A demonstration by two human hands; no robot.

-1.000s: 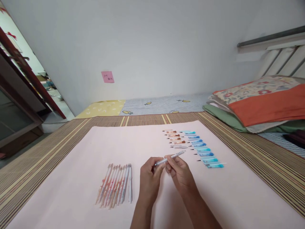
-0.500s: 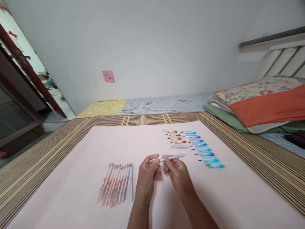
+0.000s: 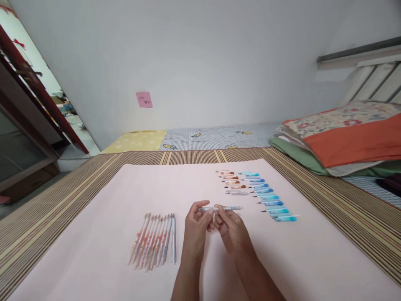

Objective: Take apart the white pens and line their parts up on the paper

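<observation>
Two half-curled hands pinch one pen over bare paper, well inside its edges.

The hands partly hide the pen.

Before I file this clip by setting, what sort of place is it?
Probably a bedroom at home: there's a striped mat, patterned cloth along the wall, and what looks like stacked bedding at the right.
</observation>
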